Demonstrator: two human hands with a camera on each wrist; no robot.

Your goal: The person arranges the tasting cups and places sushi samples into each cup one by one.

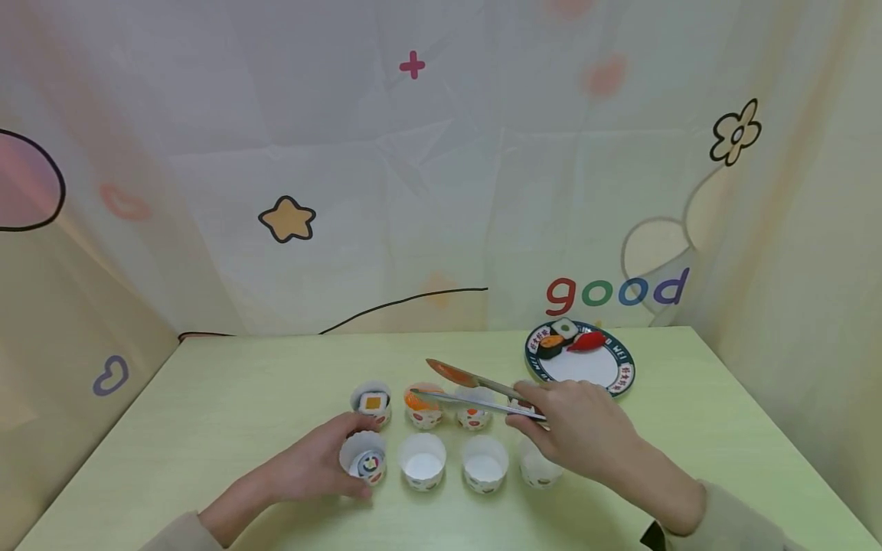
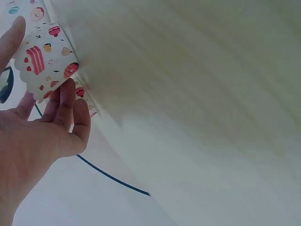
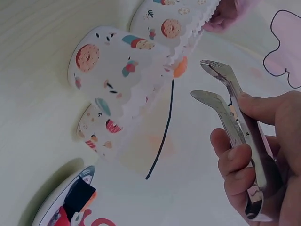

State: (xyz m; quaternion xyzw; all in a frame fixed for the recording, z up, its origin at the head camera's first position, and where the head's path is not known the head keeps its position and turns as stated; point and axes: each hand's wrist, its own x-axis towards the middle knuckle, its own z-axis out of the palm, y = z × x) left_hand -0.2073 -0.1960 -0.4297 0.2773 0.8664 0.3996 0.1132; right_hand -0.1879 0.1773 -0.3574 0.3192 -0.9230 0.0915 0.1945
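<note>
My left hand holds the front-left paper cup, thumb at its near side and fingers round the far side. Inside that cup lies a round sushi-roll piece with a coloured centre. My right hand grips metal tongs, whose tips stand apart with nothing seen between them. The tongs reach left over the back row, above a cup with an orange piece. Beside it are a cup with a white and yellow piece and one with a white and orange piece.
In the front row, two white paper cups show bare insides; another cup is partly under my right hand. A dark-rimmed plate at the back right bears a red piece and two sushi pieces. A patterned curtain hangs behind the table.
</note>
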